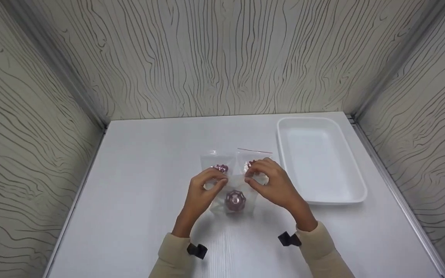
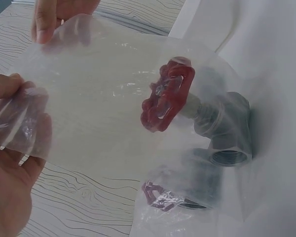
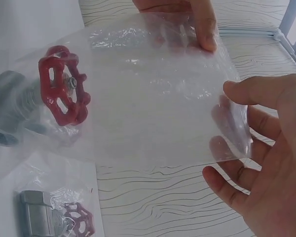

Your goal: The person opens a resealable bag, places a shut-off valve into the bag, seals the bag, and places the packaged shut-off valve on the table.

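Note:
A clear plastic bag [image 2: 98, 94] is held up by its upper edge. My left hand [image 1: 201, 191] pinches the left corner between thumb and fingers, and my right hand [image 1: 274, 185] pinches the right corner. Some fingers show through the film in both wrist views. Inside, at the bottom of the bag, stands a gate valve [image 2: 230, 123] with a grey metal body and a red handwheel [image 3: 64, 86] turned upward. Just beyond the hands lie two more clear bags, each with a valve: one on the left [image 1: 221, 168], one on the right [image 1: 248, 165], the latter partly hidden by my right hand.
A shallow white tray [image 1: 361, 193] stands on the white table [image 1: 137, 173] to the right, close to my right hand. Wood-patterned panels [image 1: 222, 58] enclose the table at the back and both sides.

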`<state>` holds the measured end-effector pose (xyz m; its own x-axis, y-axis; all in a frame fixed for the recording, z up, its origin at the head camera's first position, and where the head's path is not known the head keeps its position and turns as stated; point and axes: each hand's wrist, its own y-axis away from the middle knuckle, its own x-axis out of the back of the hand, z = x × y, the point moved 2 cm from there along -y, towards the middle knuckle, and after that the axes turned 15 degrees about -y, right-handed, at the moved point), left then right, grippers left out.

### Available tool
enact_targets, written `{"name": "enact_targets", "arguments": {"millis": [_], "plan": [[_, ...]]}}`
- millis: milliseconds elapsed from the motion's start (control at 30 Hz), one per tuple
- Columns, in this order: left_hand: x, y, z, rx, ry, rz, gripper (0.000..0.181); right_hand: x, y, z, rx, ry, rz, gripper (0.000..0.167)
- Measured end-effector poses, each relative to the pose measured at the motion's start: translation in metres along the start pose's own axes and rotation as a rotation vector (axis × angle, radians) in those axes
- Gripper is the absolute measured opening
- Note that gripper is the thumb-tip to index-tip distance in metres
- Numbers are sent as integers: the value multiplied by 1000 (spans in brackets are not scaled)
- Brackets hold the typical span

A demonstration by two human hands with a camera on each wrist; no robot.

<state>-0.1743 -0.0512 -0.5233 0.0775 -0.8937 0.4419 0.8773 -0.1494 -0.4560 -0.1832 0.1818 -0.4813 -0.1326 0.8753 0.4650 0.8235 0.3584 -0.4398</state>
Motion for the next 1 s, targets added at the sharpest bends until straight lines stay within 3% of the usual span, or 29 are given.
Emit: {"name": "enact_targets", "arguments": {"millis": [233,567,1000], "plan": [[1,1,-2,-9,-5,-2,6,-1,-1,0,32,-39,14,14],[3,3,-2,14,-25,2,5,-3,0,1,116,-4,56,10],[2,2,-3,-1,7,18,5,6,8,9,-71,-119,31,14]]}}
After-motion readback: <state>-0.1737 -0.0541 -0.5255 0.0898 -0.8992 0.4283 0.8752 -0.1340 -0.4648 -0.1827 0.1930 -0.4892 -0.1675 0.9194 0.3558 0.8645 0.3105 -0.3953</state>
